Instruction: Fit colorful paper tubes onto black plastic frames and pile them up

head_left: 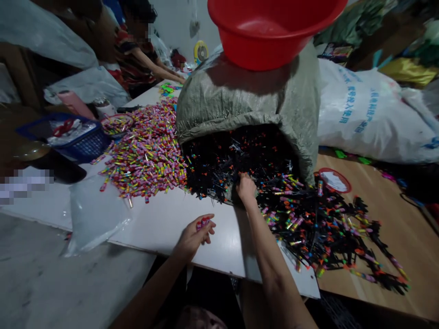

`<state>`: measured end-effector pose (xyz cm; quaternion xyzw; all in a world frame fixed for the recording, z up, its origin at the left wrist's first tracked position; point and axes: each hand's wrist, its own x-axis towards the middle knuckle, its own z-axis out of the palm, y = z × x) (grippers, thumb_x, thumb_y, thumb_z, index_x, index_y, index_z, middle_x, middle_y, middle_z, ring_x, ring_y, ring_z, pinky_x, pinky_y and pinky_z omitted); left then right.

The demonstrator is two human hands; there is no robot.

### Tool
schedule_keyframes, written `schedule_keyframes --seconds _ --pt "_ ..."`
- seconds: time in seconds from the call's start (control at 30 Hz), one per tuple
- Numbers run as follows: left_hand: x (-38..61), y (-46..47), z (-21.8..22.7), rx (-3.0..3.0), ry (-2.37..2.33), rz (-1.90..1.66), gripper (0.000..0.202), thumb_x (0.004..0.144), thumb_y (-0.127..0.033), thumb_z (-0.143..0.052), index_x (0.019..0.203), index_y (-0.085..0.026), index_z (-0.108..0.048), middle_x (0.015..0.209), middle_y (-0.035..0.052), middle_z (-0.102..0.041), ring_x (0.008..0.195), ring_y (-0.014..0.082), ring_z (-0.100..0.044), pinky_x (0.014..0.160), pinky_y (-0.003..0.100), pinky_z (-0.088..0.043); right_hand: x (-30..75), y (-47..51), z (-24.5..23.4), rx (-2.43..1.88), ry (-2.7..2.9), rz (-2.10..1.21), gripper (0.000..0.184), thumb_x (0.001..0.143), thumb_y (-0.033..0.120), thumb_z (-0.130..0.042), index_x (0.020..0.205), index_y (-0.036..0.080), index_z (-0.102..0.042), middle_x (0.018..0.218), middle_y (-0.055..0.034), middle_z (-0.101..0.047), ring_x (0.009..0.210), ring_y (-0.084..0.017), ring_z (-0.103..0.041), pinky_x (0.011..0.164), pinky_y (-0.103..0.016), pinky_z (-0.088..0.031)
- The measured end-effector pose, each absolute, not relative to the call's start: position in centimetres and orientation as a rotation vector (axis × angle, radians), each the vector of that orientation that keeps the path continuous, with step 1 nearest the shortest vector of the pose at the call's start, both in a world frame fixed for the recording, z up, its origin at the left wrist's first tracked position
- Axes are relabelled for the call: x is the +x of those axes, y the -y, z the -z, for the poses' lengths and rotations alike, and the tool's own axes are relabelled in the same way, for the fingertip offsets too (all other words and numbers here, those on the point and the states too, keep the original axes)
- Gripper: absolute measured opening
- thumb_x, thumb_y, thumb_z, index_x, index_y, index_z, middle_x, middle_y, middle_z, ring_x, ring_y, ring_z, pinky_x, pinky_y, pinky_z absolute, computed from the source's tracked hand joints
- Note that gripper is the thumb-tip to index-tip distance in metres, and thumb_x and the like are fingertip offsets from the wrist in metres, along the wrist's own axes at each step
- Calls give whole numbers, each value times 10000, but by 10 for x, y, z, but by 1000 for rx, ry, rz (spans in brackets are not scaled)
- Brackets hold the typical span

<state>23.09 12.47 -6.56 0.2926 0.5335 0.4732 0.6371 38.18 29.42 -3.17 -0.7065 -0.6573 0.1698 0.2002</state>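
My left hand (196,234) is held over the white tabletop (219,237), its fingers curled round a few small tubes with red ends (203,222). My right hand (246,188) reaches into the mouth of a grey-green woven sack (247,98). There its fingers are bent at the edge of a heap of black plastic pieces with orange and blue bits (219,160); what they pinch is too small to make out. Left of the sack lies a big heap of small pink, yellow and red tubes (147,155).
A red basin (274,41) sits on the sack. Black pieces joined with tubes (329,233) spread over the brown board (404,219). A blue basket (80,144) and clear plastic bag (96,214) are at left. Behind, a person (137,55) works.
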Motion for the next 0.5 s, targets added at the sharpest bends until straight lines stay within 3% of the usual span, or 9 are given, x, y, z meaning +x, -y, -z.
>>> schedule_keyframes --seconds 0.17,0.23,0.37,0.5 --pt "223 -141 65 804 -1258 -1135 526 732 -514 -613 1092 -131 -625 778 44 -614 521 72 -441 471 217 -342 385 -213 34 -1586 1651 -839 235 751 232 -549 960 155 -623 694 -33 -644 625 -189 -596 599 -298 -486" --pt "224 -140 66 864 -1265 -1128 516 757 -502 -592 1125 -141 -609 713 22 -602 509 76 -439 473 213 -344 377 -175 35 -1365 1498 -1005 232 724 302 -585 904 169 -646 725 -31 -666 650 -182 -612 613 -292 -502" --pt "225 -130 64 957 -1325 -1091 447 774 -477 -583 1092 -165 -620 611 -9 -562 515 94 -467 494 210 -371 360 -138 32 -1372 1273 -1124 206 680 370 -609 713 171 -652 668 -40 -672 585 -173 -612 536 -276 -496" --pt "222 -122 60 972 -1303 -1094 425 755 -474 -607 1048 -167 -641 579 -18 -543 521 98 -477 508 210 -386 355 -135 25 -1357 1259 -1085 179 652 355 -640 704 184 -651 660 -30 -681 598 -178 -634 571 -285 -519"
